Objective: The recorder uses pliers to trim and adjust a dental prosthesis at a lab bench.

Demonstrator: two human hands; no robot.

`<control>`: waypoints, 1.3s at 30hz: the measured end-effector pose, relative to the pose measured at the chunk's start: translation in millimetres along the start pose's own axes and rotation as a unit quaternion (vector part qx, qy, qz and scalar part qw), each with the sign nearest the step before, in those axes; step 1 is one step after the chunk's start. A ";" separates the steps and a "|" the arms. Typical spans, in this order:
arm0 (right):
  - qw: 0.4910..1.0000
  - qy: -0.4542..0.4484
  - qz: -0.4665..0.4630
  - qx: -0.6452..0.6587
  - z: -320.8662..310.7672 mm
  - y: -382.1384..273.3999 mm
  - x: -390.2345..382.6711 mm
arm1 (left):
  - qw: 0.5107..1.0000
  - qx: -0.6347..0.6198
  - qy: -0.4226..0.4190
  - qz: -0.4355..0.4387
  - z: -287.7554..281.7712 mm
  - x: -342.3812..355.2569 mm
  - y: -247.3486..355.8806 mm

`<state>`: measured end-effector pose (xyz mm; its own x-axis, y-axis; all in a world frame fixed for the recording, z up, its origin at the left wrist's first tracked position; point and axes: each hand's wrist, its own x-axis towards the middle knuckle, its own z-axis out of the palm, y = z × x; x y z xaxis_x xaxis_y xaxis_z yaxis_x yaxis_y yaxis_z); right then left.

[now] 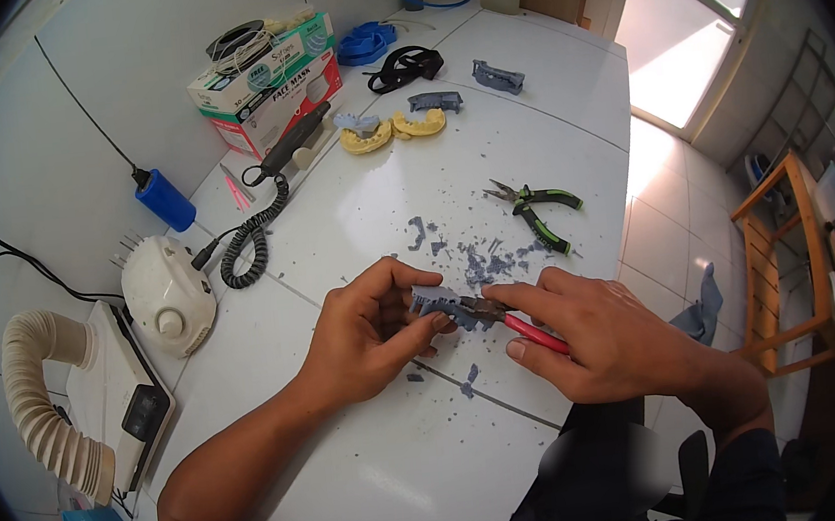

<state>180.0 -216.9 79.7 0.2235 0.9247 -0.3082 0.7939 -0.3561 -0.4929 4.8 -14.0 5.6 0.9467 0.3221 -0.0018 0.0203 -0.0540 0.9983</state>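
My left hand (pixel 369 330) pinches a small grey toothed model piece (pixel 435 301) above the white table (pixel 407 462). My right hand (pixel 595 329) grips red-handled pliers (pixel 519 323), and their jaws touch the right end of that grey piece. Grey chips and scraps (pixel 483 259) lie scattered just beyond my hands, with a few more under them (pixel 467 381).
Green-handled pliers (pixel 533 211) lie past the scraps. Yellow dental casts (pixel 390 130) and grey model parts (pixel 498 76) sit farther back. At the left are a white motor unit (pixel 168 295), a coiled-cord handpiece (pixel 296 142), stacked mask boxes (pixel 270 84) and a suction hose (pixel 44 397).
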 end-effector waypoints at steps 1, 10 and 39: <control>1.000 -0.002 -0.007 -0.012 0.0 0.0 -0.2 | 1.000 0.012 -0.006 0.007 -0.4 -0.4 -0.5; 0.993 0.083 -0.068 -0.045 10.5 1.5 -3.3 | 1.000 -0.003 -0.020 0.005 -2.9 0.0 1.4; 0.950 0.213 -0.173 -0.149 9.9 12.3 -2.8 | 0.999 -0.026 -0.030 0.013 -4.8 0.3 2.0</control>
<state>183.6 -225.2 66.4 0.0781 0.9728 0.2179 0.9723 -0.0260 -0.2325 3.6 -9.5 7.8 0.9641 0.2646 0.0229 -0.0207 -0.0113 0.9997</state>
